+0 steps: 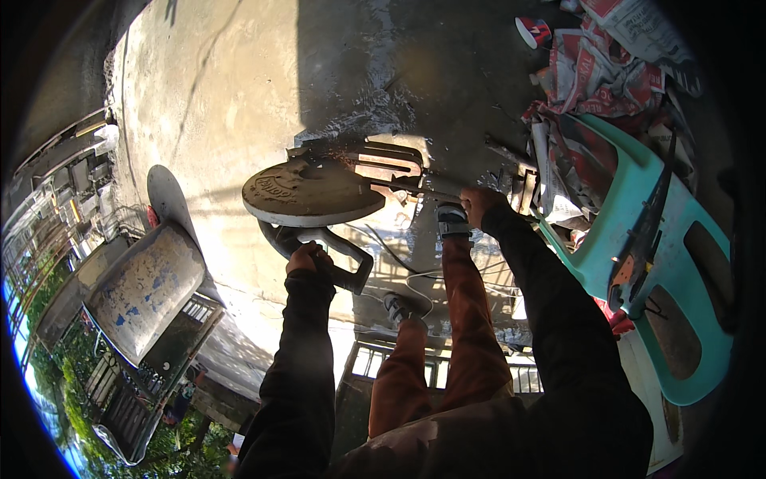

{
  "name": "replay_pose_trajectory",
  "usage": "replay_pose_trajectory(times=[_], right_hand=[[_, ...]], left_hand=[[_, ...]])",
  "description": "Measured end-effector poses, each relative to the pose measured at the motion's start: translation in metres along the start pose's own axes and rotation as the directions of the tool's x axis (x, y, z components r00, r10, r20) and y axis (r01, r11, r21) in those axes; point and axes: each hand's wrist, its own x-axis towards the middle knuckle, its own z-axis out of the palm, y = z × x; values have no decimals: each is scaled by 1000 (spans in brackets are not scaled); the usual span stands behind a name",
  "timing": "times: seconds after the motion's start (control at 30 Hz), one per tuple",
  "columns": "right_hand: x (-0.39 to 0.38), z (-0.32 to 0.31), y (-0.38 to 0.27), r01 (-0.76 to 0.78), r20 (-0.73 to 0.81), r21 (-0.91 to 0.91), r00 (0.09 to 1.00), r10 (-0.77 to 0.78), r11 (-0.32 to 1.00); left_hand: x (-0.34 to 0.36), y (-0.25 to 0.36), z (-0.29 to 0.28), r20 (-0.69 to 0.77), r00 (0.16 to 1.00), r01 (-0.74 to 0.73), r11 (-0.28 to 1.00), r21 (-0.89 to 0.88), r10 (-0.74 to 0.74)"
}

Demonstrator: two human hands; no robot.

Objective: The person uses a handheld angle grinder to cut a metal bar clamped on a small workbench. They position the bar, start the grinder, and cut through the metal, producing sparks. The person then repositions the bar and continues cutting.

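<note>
A cut-off saw with a round, dusty blade guard (307, 194) stands on the floor in front of me. My left hand (307, 257) is closed round its black loop handle (351, 271). A thin metal bar (411, 188) runs from the saw's right side to my right hand (481, 205), whose fingers are wrapped round its near end. The bar's far end and the cutting disc are hidden behind the guard. Small orange specks like sparks show above the saw, beside a slotted metal frame (391, 152).
At the right, a green plastic chair (606, 160) lies on its side with an orange-and-black tool (634, 271) on it. Crumpled printed sacks (590, 76) pile up behind. Cables (423, 275) trail near my feet. A worn curved metal sheet (148, 291) stands at left.
</note>
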Motion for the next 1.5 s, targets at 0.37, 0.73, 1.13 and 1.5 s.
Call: replay_pose_trajectory(times=[0.37,0.73,1.13,1.5], right_hand=[[-7,-14,0,77,12,18,997,-77,997],[1,-4,0,143,48,-70,989,-140,987],[-14,-31,-10,184,94,-72,980,-177,980],[-8,-8,-15,154,97,-111,985,-144,982]], left_hand=[[-5,1,1,9,1000,0,999,38,-1],[-6,0,2,16,1000,-14,1000,18,14],[-6,-2,3,-8,1000,-26,999,29,26],[2,-2,-2,-3,1000,6,1000,-4,-6]])
